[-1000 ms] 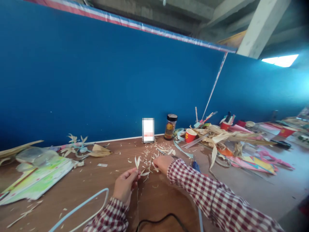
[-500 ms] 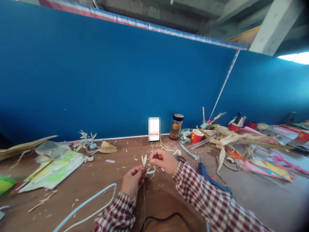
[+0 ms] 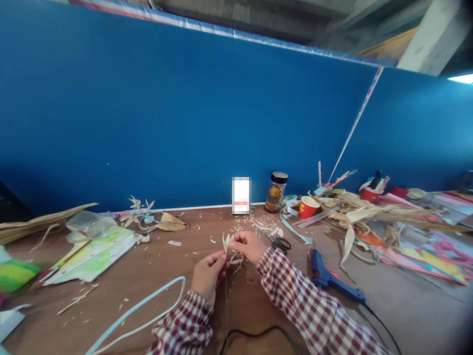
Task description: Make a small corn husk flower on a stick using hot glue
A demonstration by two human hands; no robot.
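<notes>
My left hand (image 3: 207, 273) is closed in a pinch on a thin wire stem (image 3: 226, 301) that runs down toward me. At the stem's top sits a small flower of pale husk petals (image 3: 225, 241). My right hand (image 3: 248, 245) is closed too, its fingertips pinching at the petals right beside the left hand. Both sleeves are red-and-white check. Loose husk scraps (image 3: 254, 228) lie scattered on the brown table (image 3: 155, 276) just beyond my hands.
Black-handled scissors (image 3: 278, 241) and a blue glue gun (image 3: 327, 278) lie right of my hands. A jar (image 3: 276, 192), a red paper cup (image 3: 306, 207) and a heap of husks (image 3: 365, 213) stand farther right. A light-blue strip (image 3: 148, 308) curves at lower left; green papers (image 3: 92, 254) lie left. A blue wall (image 3: 185, 123) backs the table.
My right hand has drawn back from the scraps on the table and closed in on the petals at the stem's top. The view has swung left, uncovering the glue gun and scissors.
</notes>
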